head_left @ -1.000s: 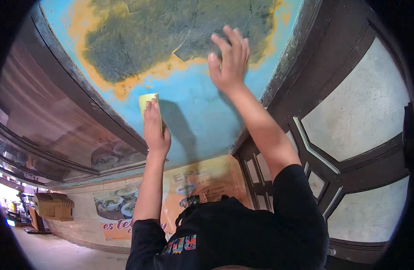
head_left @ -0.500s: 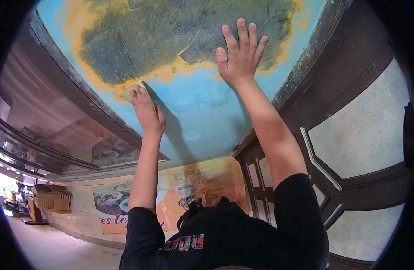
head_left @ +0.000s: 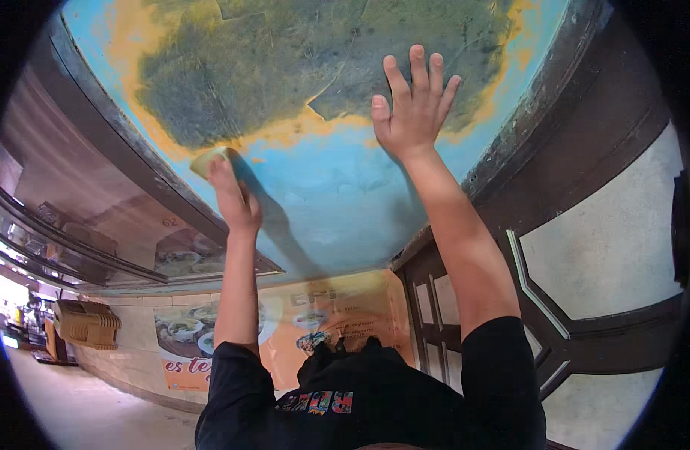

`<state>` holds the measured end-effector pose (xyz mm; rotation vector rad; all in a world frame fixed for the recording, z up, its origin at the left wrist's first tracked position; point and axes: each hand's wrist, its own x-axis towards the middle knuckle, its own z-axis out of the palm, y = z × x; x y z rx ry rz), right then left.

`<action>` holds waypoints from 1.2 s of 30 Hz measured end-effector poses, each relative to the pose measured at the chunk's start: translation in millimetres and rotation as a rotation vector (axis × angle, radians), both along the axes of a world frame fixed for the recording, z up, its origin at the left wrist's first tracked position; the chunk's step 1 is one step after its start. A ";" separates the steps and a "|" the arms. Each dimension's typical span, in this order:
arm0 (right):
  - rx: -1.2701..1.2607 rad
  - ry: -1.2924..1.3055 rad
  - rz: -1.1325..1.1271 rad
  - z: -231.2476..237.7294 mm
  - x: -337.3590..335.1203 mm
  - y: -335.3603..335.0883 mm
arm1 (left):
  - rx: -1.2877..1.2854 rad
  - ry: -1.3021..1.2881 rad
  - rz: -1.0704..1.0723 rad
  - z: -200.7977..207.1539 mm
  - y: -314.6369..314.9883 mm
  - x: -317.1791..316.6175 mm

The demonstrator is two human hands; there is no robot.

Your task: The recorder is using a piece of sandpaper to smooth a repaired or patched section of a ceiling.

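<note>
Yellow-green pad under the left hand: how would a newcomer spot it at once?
Find the blue wall with its big dark patch, then follow the patch's orange border to its lower left. There the left hand holds the yellow-green pad, slightly blurred. Its pale, dull tone sets it apart from the stronger orange and bright blue around it.

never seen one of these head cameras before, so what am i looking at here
No machine is at work here, just a person working bare-handed. The view comes from the left of two fisheye cameras worn on the head, looking down, so straight edges bend. The left hand holds a yellow-green pad, slightly blurred, near the orange edging of a dark patch on a blue painted surface. The right hand is spread over the dark patch, seemingly flat against it.
</note>
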<state>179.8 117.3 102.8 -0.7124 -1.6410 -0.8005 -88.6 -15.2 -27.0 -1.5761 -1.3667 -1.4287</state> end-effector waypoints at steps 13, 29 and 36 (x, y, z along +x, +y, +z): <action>0.032 0.025 0.017 -3.2 -6.3 6.8 | 0.047 -0.078 0.019 -9.2 24.9 2.0; 0.003 -0.015 -0.007 -6.8 -1.2 8.8 | 0.096 -0.043 -0.011 7.8 46.7 54.8; -0.006 -0.016 -0.005 -10.8 0.0 11.7 | 0.129 -0.026 -0.059 40.4 58.0 74.5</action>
